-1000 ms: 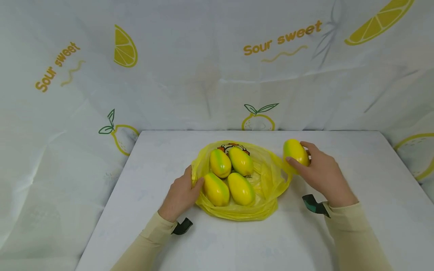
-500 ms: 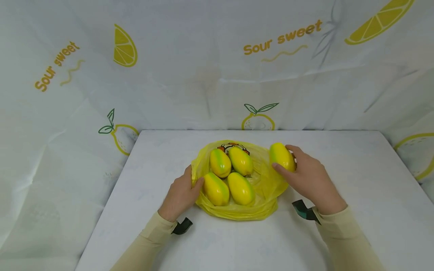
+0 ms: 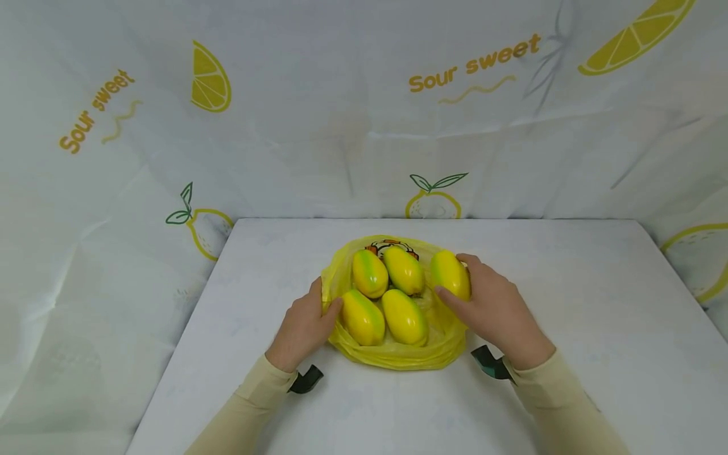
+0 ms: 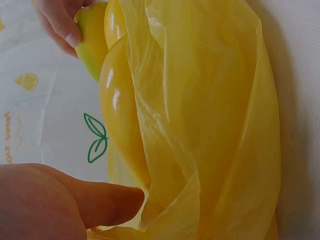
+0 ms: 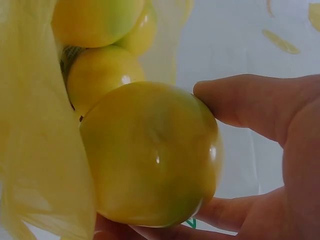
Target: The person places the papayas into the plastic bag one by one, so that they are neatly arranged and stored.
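Cupping a smooth, glossy, likely slippery mango (image 3: 450, 274) around its middle at the frame's center, the right hand (image 3: 493, 313) holds it over the thin, floppy yellow bag (image 3: 398, 354), whose left rim the left hand (image 3: 301, 328) pinches.

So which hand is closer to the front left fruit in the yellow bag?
Left. The left hand grips the bag's rim right against that front left fruit; the right hand holds a fifth fruit over the bag's far right side.
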A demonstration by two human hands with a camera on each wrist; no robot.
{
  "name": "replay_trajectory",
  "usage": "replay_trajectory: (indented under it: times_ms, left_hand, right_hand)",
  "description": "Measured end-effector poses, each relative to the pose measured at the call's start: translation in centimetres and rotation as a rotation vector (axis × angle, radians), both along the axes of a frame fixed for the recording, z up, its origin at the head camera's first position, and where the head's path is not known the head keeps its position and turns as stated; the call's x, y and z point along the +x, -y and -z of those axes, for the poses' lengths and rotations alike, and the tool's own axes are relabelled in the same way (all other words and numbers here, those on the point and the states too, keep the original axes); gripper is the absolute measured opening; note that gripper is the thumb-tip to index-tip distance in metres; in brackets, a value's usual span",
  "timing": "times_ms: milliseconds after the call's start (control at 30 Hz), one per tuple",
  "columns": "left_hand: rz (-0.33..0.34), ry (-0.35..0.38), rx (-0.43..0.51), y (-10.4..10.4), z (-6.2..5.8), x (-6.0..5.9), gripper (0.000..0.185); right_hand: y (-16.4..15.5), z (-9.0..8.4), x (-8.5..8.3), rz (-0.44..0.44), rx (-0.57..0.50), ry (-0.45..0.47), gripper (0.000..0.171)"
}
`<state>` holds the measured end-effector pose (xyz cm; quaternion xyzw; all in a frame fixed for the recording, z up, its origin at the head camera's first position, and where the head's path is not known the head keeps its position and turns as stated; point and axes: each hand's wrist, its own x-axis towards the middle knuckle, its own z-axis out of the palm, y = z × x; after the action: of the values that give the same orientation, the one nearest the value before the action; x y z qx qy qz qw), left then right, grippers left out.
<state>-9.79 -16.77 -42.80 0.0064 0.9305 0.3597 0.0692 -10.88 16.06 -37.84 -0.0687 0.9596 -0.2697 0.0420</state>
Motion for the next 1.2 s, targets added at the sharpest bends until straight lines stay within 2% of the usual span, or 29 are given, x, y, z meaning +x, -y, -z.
replay_trajectory:
  times_ms: [633, 1000, 1200]
  left_hand:
    - [0.014, -0.010, 0.002, -0.1, -0.1, -0.2, 0.064]
    - [0.022, -0.024, -0.012, -0.1, 0.1, -0.1, 0.059]
    - [0.010, -0.002, -0.008, -0.2, 0.1, -0.1, 0.061]
  right_hand:
    - [1.9, 1.6, 0.0, 0.026, 0.103, 0.021, 0.086]
    - [2.8, 2.8, 0.2, 0.071, 0.156, -0.015, 0.088]
    - [3.3, 3.6, 0.4, 0.080, 0.199, -0.056, 0.086]
